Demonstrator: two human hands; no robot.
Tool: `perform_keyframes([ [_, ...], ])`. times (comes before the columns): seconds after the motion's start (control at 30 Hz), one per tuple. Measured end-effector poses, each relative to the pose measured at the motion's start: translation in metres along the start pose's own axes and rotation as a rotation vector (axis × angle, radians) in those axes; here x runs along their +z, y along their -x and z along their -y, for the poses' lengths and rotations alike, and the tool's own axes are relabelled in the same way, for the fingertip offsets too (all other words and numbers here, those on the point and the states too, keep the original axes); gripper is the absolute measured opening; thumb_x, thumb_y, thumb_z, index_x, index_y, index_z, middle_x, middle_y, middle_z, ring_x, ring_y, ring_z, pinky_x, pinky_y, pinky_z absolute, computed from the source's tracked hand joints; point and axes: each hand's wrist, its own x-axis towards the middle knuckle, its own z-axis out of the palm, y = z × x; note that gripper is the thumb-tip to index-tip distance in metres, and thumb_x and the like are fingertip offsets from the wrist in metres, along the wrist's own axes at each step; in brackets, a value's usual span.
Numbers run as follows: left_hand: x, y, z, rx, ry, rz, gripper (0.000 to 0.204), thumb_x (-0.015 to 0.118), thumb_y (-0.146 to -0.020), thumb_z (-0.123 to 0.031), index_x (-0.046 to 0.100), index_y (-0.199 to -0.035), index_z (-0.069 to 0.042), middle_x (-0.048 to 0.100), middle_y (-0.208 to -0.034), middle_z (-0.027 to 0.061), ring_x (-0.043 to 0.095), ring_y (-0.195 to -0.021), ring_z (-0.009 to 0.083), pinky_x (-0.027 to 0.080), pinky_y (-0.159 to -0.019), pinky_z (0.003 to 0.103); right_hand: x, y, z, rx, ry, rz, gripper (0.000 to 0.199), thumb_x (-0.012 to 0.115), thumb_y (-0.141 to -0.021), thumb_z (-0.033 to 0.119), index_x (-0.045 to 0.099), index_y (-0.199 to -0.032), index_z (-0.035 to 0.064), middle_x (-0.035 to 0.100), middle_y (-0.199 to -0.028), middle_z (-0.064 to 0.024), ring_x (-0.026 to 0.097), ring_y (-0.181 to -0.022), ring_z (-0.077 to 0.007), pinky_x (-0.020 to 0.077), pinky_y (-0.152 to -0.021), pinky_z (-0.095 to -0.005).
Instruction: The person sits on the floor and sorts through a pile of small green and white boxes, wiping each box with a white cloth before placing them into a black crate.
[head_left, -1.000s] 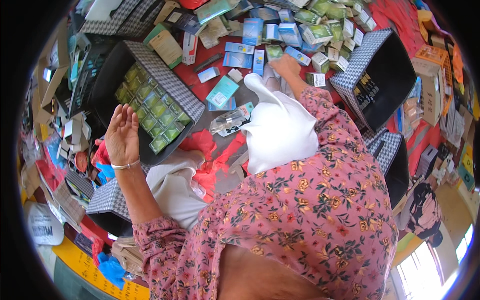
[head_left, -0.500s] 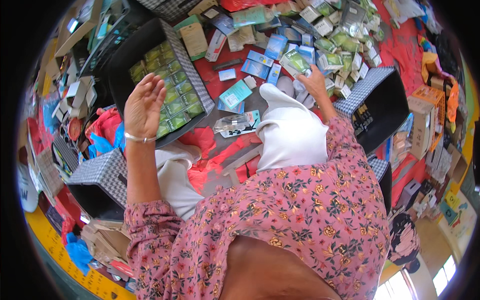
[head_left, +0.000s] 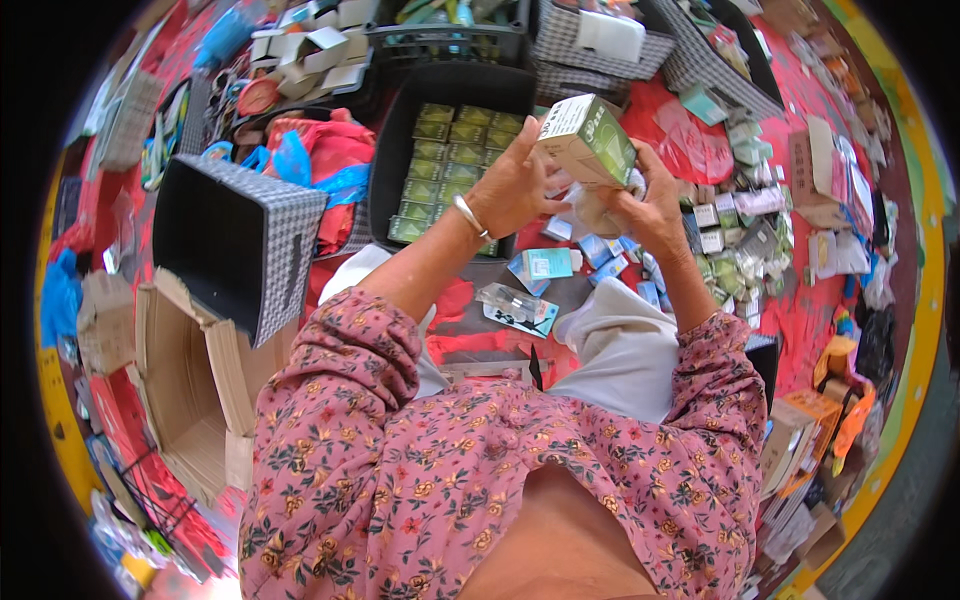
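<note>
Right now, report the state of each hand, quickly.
Left hand: open, fingers spread at the side of the green box; whether it touches, can't tell.
Right hand: closed, holding the green box.

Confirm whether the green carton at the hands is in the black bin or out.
Out: the green carton is held up between left hand and right hand, apart from the carton rows in the black bin.
</note>
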Motion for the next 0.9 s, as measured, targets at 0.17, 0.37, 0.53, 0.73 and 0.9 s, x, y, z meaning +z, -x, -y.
perform_keyframes([
  [0.17,-0.019,0.011,-0.015,-0.097,0.281,0.126,0.062,0.036,-0.082,-0.059,0.046,-0.12,-0.011,0.051,-0.117,0.0121,0.05,-0.104,0.029,0.039,-0.085,0.047,0.032,-0.01,0.012,-0.024,0.244,0.073,0.049,0.058,-0.064,0.011,0.045,-0.11,0.0002,0.061,-0.09,-0.0179,0.061,-0.086,-0.0273,0.0451,-0.076,-0.0323],
  [0.37,-0.013,0.013,-0.025,-0.051,0.293,0.135,0.062,0.035,-0.084,-0.056,0.045,-0.121,-0.008,0.049,-0.119,0.0149,0.049,-0.107,0.0322,0.038,-0.087,0.048,0.005,-0.016,0.039,0.13,0.121,0.341,0.061,0.066,-0.064,0.017,0.044,-0.119,0.0011,0.062,-0.09,-0.0133,0.06,-0.082,-0.0198,0.0459,-0.075,-0.03],
  [0.53,-0.017,0.008,-0.019,0.007,0.239,-0.054,0.058,0.042,-0.083,-0.053,0.045,-0.12,-0.01,0.048,-0.119,0.0143,0.046,-0.111,0.0315,0.04,-0.088,0.048,-0.02,-0.03,0.038,0.102,-0.33,-0.466,0.023,0.063,-0.075,0.016,0.06,-0.094,0.0024,0.059,-0.076,-0.0039,0.055,-0.065,-0.0107,0.0451,-0.06,-0.0231],
  [0.73,-0.015,-0.001,0.007,0.171,-0.098,-0.059,0.043,0.043,-0.087,-0.044,0.043,-0.119,-0.014,0.052,-0.113,0.0057,0.052,-0.102,0.0209,0.047,-0.081,0.04,0.069,-0.032,0.032,-0.421,0.271,-0.249,0.013,0.057,-0.078,0.015,0.055,-0.086,0.0048,0.055,-0.081,-0.0132,0.055,-0.075,-0.0282,0.0431,-0.066,-0.0339],
  [0.9,-0.008,-0.001,0.003,0.03,0.053,0.051,0.051,0.046,-0.085,-0.046,0.039,-0.122,-0.013,0.049,-0.117,0.0064,0.051,-0.104,0.0225,0.044,-0.085,0.042,0.041,-0.033,-0.003,-0.2,0.27,-0.482,0.01,0.055,-0.078,0.012,0.056,-0.082,0.0033,0.057,-0.076,-0.013,0.057,-0.071,-0.0296,0.0444,-0.064,-0.0356],
])
